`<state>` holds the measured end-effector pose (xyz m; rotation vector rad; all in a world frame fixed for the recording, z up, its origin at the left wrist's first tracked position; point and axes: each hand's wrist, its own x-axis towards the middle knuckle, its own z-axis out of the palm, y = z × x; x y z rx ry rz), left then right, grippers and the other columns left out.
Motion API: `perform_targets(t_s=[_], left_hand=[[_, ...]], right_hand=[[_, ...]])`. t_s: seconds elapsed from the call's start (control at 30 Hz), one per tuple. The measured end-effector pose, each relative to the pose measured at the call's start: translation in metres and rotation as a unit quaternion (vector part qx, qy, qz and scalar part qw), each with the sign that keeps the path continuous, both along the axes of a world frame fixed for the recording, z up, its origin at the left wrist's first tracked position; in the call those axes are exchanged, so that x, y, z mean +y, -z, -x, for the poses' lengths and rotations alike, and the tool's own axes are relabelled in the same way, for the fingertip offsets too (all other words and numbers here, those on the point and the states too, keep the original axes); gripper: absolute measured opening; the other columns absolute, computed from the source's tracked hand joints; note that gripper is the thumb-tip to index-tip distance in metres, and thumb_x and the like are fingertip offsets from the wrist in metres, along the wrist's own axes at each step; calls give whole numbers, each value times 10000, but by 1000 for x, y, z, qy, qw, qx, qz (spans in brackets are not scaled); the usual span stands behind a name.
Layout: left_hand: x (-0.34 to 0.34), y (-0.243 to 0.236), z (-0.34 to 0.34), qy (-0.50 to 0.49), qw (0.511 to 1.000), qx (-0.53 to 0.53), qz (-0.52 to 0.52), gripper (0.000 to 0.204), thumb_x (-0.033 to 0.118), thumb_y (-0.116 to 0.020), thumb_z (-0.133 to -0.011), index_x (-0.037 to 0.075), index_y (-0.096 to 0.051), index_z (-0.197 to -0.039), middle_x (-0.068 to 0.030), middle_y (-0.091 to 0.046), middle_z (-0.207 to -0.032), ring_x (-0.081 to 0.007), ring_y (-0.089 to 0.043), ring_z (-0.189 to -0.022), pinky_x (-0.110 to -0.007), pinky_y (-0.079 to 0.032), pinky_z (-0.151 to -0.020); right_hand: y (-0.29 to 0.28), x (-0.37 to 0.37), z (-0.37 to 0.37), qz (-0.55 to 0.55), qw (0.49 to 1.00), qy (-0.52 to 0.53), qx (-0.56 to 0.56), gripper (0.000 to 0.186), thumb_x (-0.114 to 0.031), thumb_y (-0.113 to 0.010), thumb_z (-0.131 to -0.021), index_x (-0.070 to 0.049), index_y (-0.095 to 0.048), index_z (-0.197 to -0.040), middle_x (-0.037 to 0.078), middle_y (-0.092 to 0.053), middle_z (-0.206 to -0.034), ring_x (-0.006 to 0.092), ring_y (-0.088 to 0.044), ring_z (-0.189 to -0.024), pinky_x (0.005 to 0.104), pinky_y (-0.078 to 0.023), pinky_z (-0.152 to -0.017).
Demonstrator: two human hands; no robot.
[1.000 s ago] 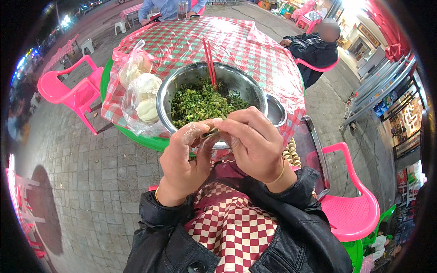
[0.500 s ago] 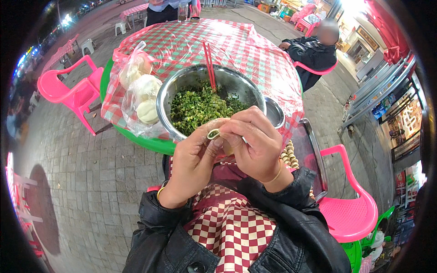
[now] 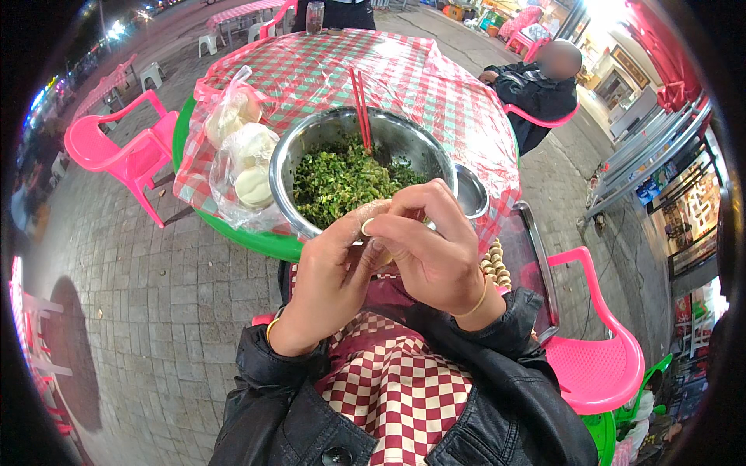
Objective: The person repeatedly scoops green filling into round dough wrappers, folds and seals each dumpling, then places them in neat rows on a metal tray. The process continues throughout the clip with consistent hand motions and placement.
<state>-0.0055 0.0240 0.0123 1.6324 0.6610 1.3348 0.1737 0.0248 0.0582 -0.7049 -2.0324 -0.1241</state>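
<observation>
In front of the large steel bowl [image 3: 281, 186], both hands meet on a small, pale dumpling [image 3: 366, 227]. My left hand [image 3: 320, 279] is closed round its lower side, while the fingers of my right hand [image 3: 439, 252] pinch its edge. Most of the dumpling is hidden by my fingers. Chopped green filling [image 3: 342, 185] lies in the bowl just beyond my hands, with red chopsticks [image 3: 360, 109] standing in it. A clear plastic bag [image 3: 225, 198] of round, white dough wrappers [image 3: 253, 188] lies left of the bowl. Finished dumplings [image 3: 495, 266] show in rows beside my right wrist.
A smaller metal bowl [image 3: 471, 194] sits right of the big one on the checked tablecloth [image 3: 404, 66]. A metal tray [image 3: 536, 264] rests by a pink chair [image 3: 594, 365] at my right. A seated person [image 3: 536, 89] is at the far right; a glass [image 3: 314, 17] stands at the back.
The dumpling's open end, with green filling showing, is now pinched closer together. My right fingers have shifted slightly left over it. The person across the table has moved right and back.
</observation>
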Motion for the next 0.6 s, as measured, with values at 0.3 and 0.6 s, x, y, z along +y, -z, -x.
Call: perform_targets(t_s=[0.3,0.6], left_hand=[[6,3,0,-1,999,7,-39,414,-68,-645,-1026,-35,-618,-1439,-184,-777,-1143,-214,-768,-991,-328,-610,-832],[4,7,-1,5,1000,-12,-4,404,-60,-644,-1034,-46,-613,-1436,-176,-777,-1091,-167,-750,-946,-312,-610,-806]], right_hand=[[-3,-3,0,88,993,0,76,201,39,-810,-867,7,-759,-1059,151,-720,-988,305,-723,-888,369,-589,-759],[7,4,5,73,994,-17,74,190,47,-796,-860,8,-728,-1033,148,-705,-953,325,-696,-853,388,-579,-748]])
